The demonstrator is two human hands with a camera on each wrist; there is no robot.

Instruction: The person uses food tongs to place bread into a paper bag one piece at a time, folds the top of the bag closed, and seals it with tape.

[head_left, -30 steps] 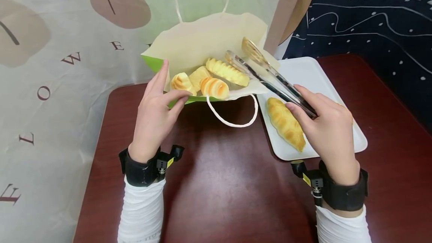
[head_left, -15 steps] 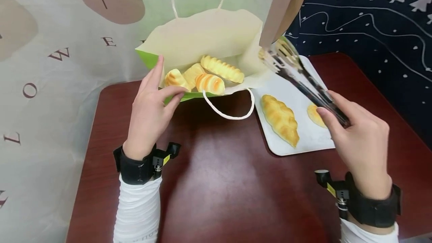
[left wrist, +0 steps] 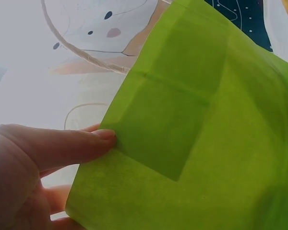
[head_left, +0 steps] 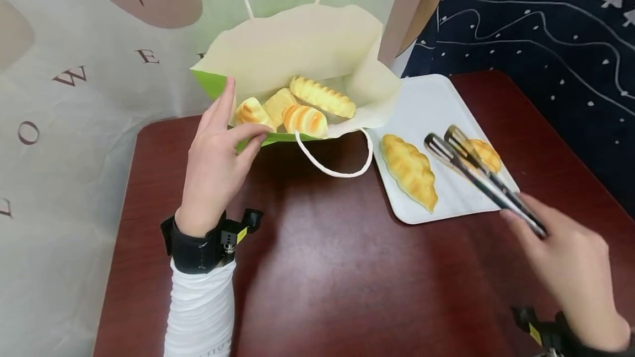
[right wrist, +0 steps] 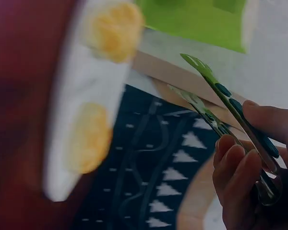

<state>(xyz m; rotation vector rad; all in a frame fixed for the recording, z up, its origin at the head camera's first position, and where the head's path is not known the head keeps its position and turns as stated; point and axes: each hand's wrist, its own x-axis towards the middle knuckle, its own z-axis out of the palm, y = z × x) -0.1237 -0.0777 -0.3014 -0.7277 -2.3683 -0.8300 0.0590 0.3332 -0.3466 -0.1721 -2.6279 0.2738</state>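
Note:
My left hand pinches the near edge of a green paper bag between thumb and fingers. Inside the bag's cream mouth lie several breads, among them a striped roll and a long ridged bread. Metal tongs are gripped by my right hand, their tips apart with nothing between them. Those tips hover over the white tray, close to a round bread that they partly cover in the head view. Left of them on the tray lies a long golden bread.
White cord handles stick out from the bag's front and back. A brown cardboard piece stands behind the tray. The dark red table stretches in front, with a patterned curtain at the back right.
My right hand has swung right and down with the tongs, from the bag's mouth to above the tray near the round bread. The left hand keeps its pinch on the bag.

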